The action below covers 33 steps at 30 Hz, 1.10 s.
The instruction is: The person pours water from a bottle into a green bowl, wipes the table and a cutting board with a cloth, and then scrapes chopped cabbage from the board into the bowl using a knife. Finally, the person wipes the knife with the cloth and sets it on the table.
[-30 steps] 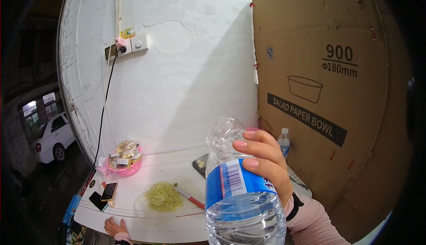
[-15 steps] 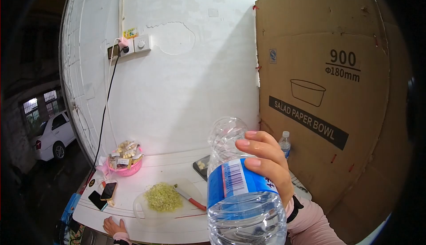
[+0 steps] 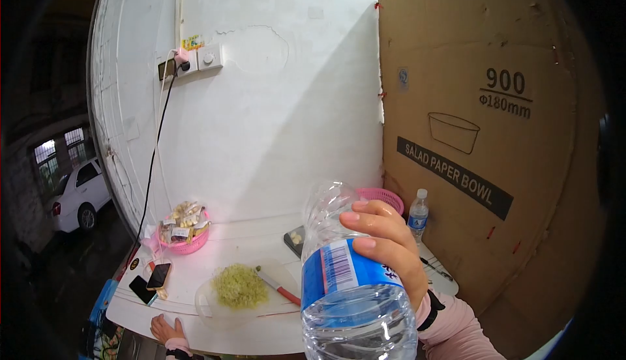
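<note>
Close to the camera, my right hand is wrapped round a large clear plastic bottle with a blue label and barcode. The bottle is tilted, its narrower part leaning away from me, and its cap end cannot be made out. My left hand lies flat on the front edge of the white table, fingers apart. Between the hands, a translucent cutting board carries a heap of chopped pale-green vegetable. A knife with a red handle rests on the board's right side, partly hidden by the bottle.
Two phones lie at the table's left, near a pink basket of packets. Behind the bottle are a dark tray with pale pieces and another pink basket. A small water bottle stands by the large cardboard sheet.
The large bottle and my right hand have shifted slightly left and down, uncovering more of the pink basket and small bottle behind. My left hand stays on the table edge.
</note>
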Available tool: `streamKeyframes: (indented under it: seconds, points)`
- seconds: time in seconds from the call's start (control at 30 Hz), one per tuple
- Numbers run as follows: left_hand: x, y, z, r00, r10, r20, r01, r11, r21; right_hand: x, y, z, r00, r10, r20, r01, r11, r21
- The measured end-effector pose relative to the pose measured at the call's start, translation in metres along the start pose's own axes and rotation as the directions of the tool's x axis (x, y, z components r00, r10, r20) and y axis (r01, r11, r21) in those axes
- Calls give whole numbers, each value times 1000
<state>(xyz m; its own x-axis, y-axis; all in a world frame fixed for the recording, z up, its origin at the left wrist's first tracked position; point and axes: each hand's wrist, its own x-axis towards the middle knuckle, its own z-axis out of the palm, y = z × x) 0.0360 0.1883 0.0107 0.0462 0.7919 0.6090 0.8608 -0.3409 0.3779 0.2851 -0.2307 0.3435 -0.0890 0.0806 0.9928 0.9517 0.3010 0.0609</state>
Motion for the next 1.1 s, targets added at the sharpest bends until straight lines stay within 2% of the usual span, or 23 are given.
streamKeyframes:
  seconds: [0.13, 0.2, 0.27, 0.33, 0.4, 0.43, 0.47, 0.5, 0.53, 0.57, 0.6, 0.67, 0.7, 0.77, 0.8, 0.83, 0.87, 0.9, 0.93, 1.0, 1.03, 1.07, 1.1]
  points:
    - [2, -3, 2, 1000, -10, 11, 10, 1000, 17, -17, -1, -3, 988, 90, 127, -97, 994, 48]
    - [3, -5, 2, 1000, 5, -5, -5, 1000, -13, -27, -6, -6, 938, 201, 282, -221, 974, 41]
    - [3, -6, 5, 999, 23, -38, -23, 1000, 3, -37, -11, -4, 911, 263, 317, -294, 954, 53]
    - [3, -14, 6, 993, 72, -95, -80, 993, -89, -47, -14, -1, 866, 355, 353, -417, 901, 116]
    - [3, -15, 3, 995, 72, -75, -78, 994, -76, -54, -19, 1, 822, 415, 391, -501, 852, 151]
    - [4, -17, 5, 990, 74, -123, -91, 986, -138, -56, -27, 5, 578, 722, 381, -812, 464, 353]
    - [4, -18, 5, 983, 72, -171, -106, 974, -200, -61, -34, 7, 215, 870, 443, -861, -46, 506]
    - [3, -17, 3, 973, 66, -220, -124, 957, -261, -71, -35, 4, 313, 828, 466, -858, 37, 512]
    - [5, -15, -1, 962, 57, -268, -145, 936, -320, -80, -31, 5, 284, 834, 474, -864, 9, 504]
    - [4, -3, -14, 958, 34, -286, -149, 909, -390, -91, -24, 8, 420, 763, 491, -899, 279, 336]
    - [1, 10, -29, 961, 43, -272, -148, 913, -379, -97, -20, 9, 532, 656, 535, -827, 538, 161]
    - [-3, 43, -61, 912, 151, -382, -329, 825, -460, -97, -18, 13, 513, 676, 529, -852, 476, 219]
    - [-9, 67, -82, 896, 241, -373, -417, 744, -522, -100, -15, 19, 515, 640, 570, -847, 480, 227]
    - [-30, 112, -114, 923, 342, -179, -357, 583, -730, -117, -14, 36, 543, 584, 604, -823, 515, 241]
    - [-49, 139, -125, 940, 339, 24, -101, 345, -933, -129, -15, 46, 523, 594, 611, -836, 496, 234]
    - [-65, 163, -134, 899, 383, 214, 201, 75, -977, -141, -16, 55, 540, 581, 609, -822, 519, 235]
    - [-72, 174, -140, 789, 549, 277, 281, 79, -957, -151, -18, 64, 562, 564, 606, -804, 545, 238]
    - [-77, 184, -145, 646, 695, 316, 355, 94, -930, -158, -21, 70, 536, 554, 637, -818, 526, 232]
    - [-86, 198, -148, 645, 691, 327, 362, 101, -927, -165, -23, 76, 528, 556, 642, -825, 517, 230]
    - [-100, 219, -153, 608, 773, 183, 324, -32, -945, -178, -27, 86, 541, 532, 651, -818, 513, 261]
    - [-101, 219, -153, 608, 768, 200, 333, -18, -943, -173, -27, 84, 523, 544, 656, -844, 436, 312]
    - [-103, 218, -152, 598, 779, 188, 255, 38, -966, -176, -27, 84, 513, 545, 664, -852, 419, 314]
    - [-105, 216, -151, 586, 791, 176, 172, 91, -981, -177, -26, 84, 451, 533, 716, -878, 409, 249]
